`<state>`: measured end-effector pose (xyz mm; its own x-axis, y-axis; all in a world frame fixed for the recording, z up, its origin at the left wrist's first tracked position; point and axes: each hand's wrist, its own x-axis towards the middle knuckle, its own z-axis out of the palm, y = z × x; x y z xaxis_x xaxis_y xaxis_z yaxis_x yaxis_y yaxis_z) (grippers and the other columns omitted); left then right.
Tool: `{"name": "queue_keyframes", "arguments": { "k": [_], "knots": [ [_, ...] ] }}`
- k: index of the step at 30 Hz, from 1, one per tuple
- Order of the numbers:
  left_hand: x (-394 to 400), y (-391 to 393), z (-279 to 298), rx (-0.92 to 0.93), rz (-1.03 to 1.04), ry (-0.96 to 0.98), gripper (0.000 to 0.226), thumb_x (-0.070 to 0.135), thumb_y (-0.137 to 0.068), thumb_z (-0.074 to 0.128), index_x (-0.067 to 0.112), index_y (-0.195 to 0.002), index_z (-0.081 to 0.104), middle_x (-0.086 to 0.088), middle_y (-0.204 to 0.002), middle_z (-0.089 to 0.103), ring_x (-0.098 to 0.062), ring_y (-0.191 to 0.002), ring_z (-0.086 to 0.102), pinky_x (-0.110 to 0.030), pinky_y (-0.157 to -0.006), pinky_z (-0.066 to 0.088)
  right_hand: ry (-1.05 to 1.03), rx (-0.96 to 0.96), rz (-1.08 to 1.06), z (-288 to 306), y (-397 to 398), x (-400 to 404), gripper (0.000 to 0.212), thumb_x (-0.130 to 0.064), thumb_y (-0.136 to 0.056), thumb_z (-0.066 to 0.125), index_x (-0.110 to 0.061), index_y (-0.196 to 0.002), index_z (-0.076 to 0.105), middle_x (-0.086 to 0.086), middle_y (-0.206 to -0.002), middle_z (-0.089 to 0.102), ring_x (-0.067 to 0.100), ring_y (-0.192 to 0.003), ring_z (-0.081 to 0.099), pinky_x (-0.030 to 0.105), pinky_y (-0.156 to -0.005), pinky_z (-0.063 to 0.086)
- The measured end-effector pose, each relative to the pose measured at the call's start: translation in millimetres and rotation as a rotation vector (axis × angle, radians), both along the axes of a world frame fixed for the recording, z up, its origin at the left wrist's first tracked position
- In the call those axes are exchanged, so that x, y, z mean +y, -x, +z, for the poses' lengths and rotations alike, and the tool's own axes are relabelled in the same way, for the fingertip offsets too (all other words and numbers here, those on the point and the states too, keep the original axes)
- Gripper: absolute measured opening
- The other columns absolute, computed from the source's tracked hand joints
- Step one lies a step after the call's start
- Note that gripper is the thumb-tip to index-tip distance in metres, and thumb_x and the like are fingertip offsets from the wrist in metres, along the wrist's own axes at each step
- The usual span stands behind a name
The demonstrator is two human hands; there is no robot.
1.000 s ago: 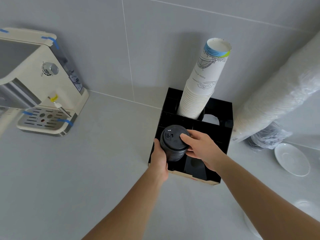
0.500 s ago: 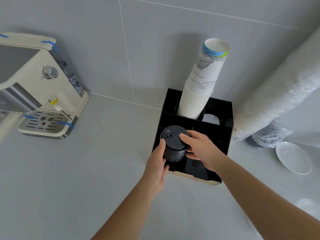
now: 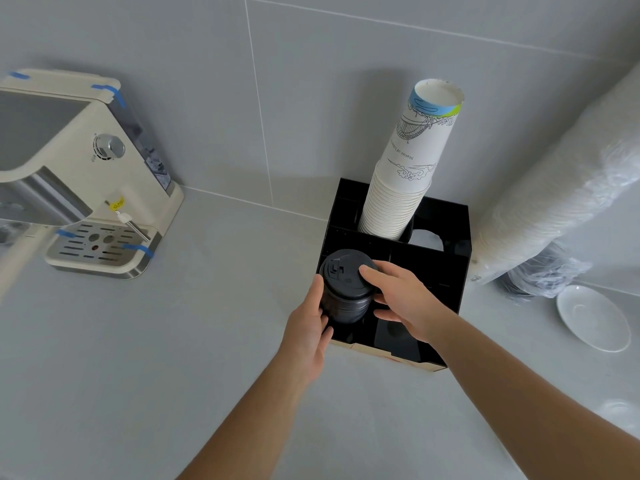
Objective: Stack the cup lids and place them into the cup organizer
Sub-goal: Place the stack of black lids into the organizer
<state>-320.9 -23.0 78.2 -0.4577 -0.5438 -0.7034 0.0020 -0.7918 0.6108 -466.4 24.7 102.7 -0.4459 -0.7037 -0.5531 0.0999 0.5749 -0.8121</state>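
Observation:
A stack of black cup lids (image 3: pixel 344 285) stands in the front left compartment of the black cup organizer (image 3: pixel 450 271), its top rising above the rim. My left hand (image 3: pixel 306 327) wraps the stack's left side from below. My right hand (image 3: pixel 398 299) holds its right side, with the thumb lying across the top lid. The stack's lower part is hidden inside the compartment. A tall stack of white paper cups (image 3: pixel 405 181) fills the organizer's back left slot.
A cream coffee machine (image 3: pixel 86 174) with blue tape sits at the left on the grey counter. A plastic-wrapped sleeve of white cups (image 3: pixel 561 188) leans against the wall at right. Beside it lie wrapped dark lids (image 3: pixel 540 282) and a white saucer (image 3: pixel 592 317).
The lid stack has sunk a little lower into the front left compartment. My left hand has shifted its grip around the stack's side. My right hand stays on top.

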Motion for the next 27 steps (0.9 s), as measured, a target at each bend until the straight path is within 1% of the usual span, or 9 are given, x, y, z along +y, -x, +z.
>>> {"name": "queue_keyframes", "arguments": {
  "k": [6,10,12,14,16,18,21,23,27],
  "knots": [
    [0,-8,3,0.000,0.063,-0.008,0.072,0.051,-0.091,0.053,0.012,-0.148,0.033,-0.007,-0.155,0.035,-0.022,-0.143,0.032,-0.039,-0.117,0.030,0.008,-0.004,-0.020,1,-1,2,0.011,-0.038,-0.097,0.055,-0.044,-0.106,0.057,-0.019,-0.104,0.061,0.002,-0.091,0.054,0.036,-0.086,0.045],
    [1,-13,0,-0.003,0.085,-0.019,0.075,0.051,-0.090,0.054,0.012,-0.150,0.030,-0.009,-0.156,0.032,-0.022,-0.143,0.033,-0.039,-0.115,0.032,0.006,-0.002,-0.025,4,-1,3,0.010,-0.035,-0.098,0.055,-0.045,-0.098,0.058,-0.019,-0.102,0.061,0.005,-0.094,0.054,0.036,-0.089,0.044],
    [1,-17,0,-0.007,0.092,-0.019,0.075,0.051,-0.091,0.054,0.010,-0.149,0.031,-0.011,-0.155,0.034,-0.023,-0.141,0.036,-0.040,-0.114,0.034,0.005,-0.005,-0.044,5,-1,6,0.013,-0.035,-0.098,0.055,-0.041,-0.109,0.059,-0.018,-0.106,0.061,0.011,-0.104,0.054,0.036,-0.094,0.044],
    [3,-23,-1,-0.011,0.098,-0.016,0.071,0.050,-0.092,0.052,0.010,-0.148,0.034,-0.012,-0.152,0.039,-0.024,-0.138,0.040,-0.041,-0.113,0.036,0.012,-0.009,-0.075,8,0,11,0.035,-0.037,-0.097,0.056,-0.029,-0.131,0.058,-0.013,-0.124,0.059,0.014,-0.117,0.051,0.036,-0.101,0.045],
    [5,-29,-2,-0.009,0.096,-0.010,0.068,0.048,-0.093,0.051,0.009,-0.146,0.038,-0.013,-0.148,0.044,-0.024,-0.135,0.045,-0.040,-0.110,0.039,0.008,-0.005,-0.108,10,3,17,0.050,-0.038,-0.097,0.056,-0.021,-0.143,0.050,-0.006,-0.139,0.054,0.016,-0.124,0.050,0.036,-0.107,0.043],
    [8,-37,-3,-0.006,0.088,-0.005,0.064,0.048,-0.094,0.050,0.008,-0.143,0.042,-0.013,-0.144,0.048,-0.023,-0.130,0.049,-0.040,-0.109,0.040,0.016,-0.014,-0.135,13,6,26,0.054,-0.039,-0.097,0.055,-0.017,-0.146,0.047,-0.001,-0.145,0.053,0.019,-0.129,0.052,0.039,-0.113,0.040],
    [15,-47,-2,0.010,0.076,0.014,0.059,0.048,-0.095,0.048,0.008,-0.138,0.047,-0.013,-0.136,0.055,-0.022,-0.120,0.056,-0.041,-0.107,0.042,0.044,-0.071,-0.177,21,10,45,0.057,-0.039,-0.099,0.051,-0.014,-0.149,0.041,0.002,-0.149,0.051,0.020,-0.135,0.049,0.039,-0.116,0.037],
    [21,-51,1,0.026,0.065,0.032,0.057,0.048,-0.095,0.047,0.008,-0.135,0.051,-0.012,-0.129,0.061,-0.022,-0.117,0.059,-0.042,-0.105,0.044,0.088,-0.128,-0.217,28,10,61,0.056,-0.037,-0.100,0.049,-0.012,-0.150,0.041,0.003,-0.148,0.052,0.021,-0.135,0.050,0.038,-0.115,0.037],
    [34,-52,8,0.045,0.043,0.065,0.050,0.049,-0.095,0.045,0.012,-0.127,0.058,-0.009,-0.120,0.066,-0.022,-0.112,0.062,-0.039,-0.096,0.047,0.171,-0.209,-0.283,33,11,91,0.050,-0.034,-0.100,0.050,-0.009,-0.144,0.049,0.006,-0.138,0.060,0.023,-0.125,0.059,0.041,-0.112,0.042]
  ]
}}
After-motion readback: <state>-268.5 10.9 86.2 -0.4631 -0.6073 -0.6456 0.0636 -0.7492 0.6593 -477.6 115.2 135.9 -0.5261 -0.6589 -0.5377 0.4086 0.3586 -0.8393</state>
